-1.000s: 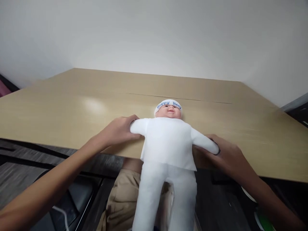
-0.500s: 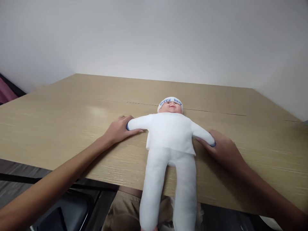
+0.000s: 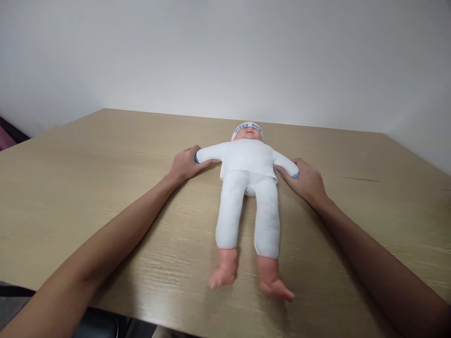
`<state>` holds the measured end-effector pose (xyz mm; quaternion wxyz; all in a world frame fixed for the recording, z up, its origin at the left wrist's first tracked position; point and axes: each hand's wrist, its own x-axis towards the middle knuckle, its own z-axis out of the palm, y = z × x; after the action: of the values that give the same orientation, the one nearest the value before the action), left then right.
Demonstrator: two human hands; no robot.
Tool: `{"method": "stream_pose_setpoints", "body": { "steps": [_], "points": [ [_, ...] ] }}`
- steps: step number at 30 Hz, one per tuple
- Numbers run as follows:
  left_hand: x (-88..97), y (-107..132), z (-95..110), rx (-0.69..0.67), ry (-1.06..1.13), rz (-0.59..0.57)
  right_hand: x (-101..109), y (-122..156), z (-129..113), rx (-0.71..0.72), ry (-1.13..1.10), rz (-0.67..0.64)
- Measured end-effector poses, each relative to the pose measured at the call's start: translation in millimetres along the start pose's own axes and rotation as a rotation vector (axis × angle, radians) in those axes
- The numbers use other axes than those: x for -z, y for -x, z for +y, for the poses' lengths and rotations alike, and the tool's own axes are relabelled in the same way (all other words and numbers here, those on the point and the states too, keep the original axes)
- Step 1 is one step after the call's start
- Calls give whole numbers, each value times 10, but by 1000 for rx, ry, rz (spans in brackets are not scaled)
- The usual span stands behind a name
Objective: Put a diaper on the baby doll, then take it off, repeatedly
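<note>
A baby doll (image 3: 249, 157) in a white top and white trousers lies on its back on the wooden table (image 3: 88, 188), head away from me. Its white headband (image 3: 247, 126) carries blue lettering. Both bare feet point toward me and rest over the tabletop. My left hand (image 3: 188, 164) is closed around the end of the doll's arm on the left, where a blue cuff shows. On the other side, my right hand (image 3: 306, 182) grips the opposite arm near its blue cuff. The doll's own hands are hidden inside my grasp.
A pale wall (image 3: 225, 56) stands behind the table's far edge. At the far left is a dark and pink item (image 3: 9, 136). Part of a dark chair (image 3: 97, 324) shows below the near edge. A thin seam (image 3: 352, 178) crosses the tabletop.
Both hands have moved the doll farther from me across the table. Its legs, which hung past the near edge, are now over the tabletop with the feet visible.
</note>
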<state>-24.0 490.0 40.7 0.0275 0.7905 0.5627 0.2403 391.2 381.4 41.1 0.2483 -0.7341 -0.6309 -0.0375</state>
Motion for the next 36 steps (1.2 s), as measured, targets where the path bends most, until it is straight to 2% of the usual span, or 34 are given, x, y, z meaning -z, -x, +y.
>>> {"method": "stream_pose_setpoints", "body": {
  "steps": [3, 6, 11, 15, 24, 28, 32, 36],
  "points": [
    [-88, -221, -72, -3, -4, 35, -76, -225, 54, 21, -33, 9],
    [-169, -339, -167, -50, -32, 62, -104, -354, 159, 88, -62, 20],
    [-280, -397, -258, -100, -52, 58, -167, -473, 364, 257, -32, 77],
    [-306, -374, -261, -108, -29, 48, -231, -492, 468, 299, -23, 86],
    [-194, -142, -328, -131, 40, 79, -343, -460, 762, 236, 11, 50],
    [-131, -5, -245, -59, 50, 104, -365, -416, 782, 126, 23, 29],
    [-74, 240, -124, 15, 69, 163, -307, -185, 666, 32, 11, 84],
    [73, 529, 113, 64, 112, 238, -134, 245, 327, -33, 6, 146]
  ]
}}
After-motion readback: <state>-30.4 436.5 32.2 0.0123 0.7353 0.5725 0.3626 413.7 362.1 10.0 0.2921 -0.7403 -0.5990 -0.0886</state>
